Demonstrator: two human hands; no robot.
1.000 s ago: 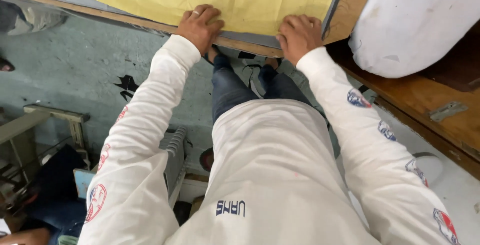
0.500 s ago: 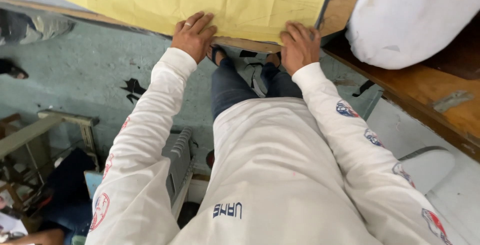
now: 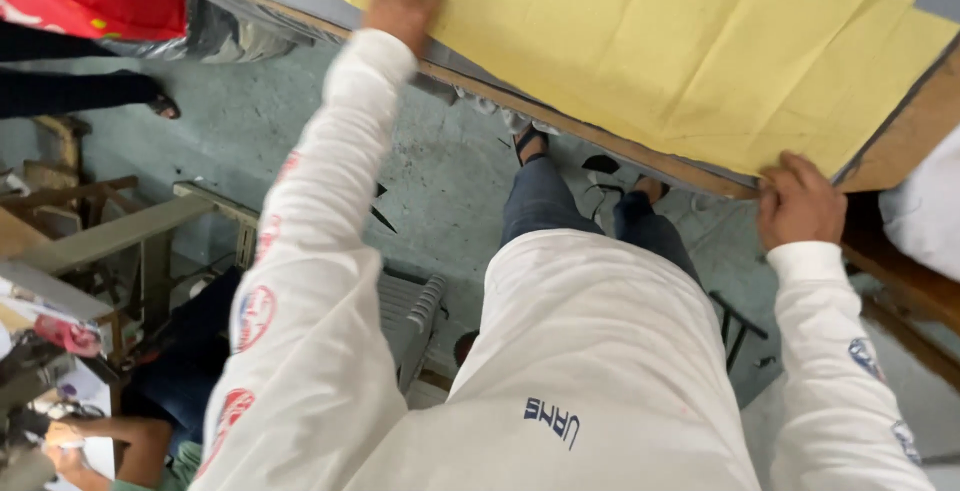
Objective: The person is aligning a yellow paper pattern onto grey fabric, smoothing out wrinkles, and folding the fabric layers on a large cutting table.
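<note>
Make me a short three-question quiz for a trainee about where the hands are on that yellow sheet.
1. True or false: the left hand rests on the yellow sheet.
2. The right hand is at the sheet's: A) middle B) near corner C) far edge?
3. What lies under the sheet along its near edge?

Key: 1 true. 2 B. 3 a wooden table edge.

Both arms stretched forward and spread wide apart, white sleeves down to the wrists.
Left hand [image 3: 403, 9] reaches far out, a little blurred, fingers curled and palm down; right hand [image 3: 799, 206] sits closer to the body, knuckles up, fingers bent and pinched together at the tips.
</note>
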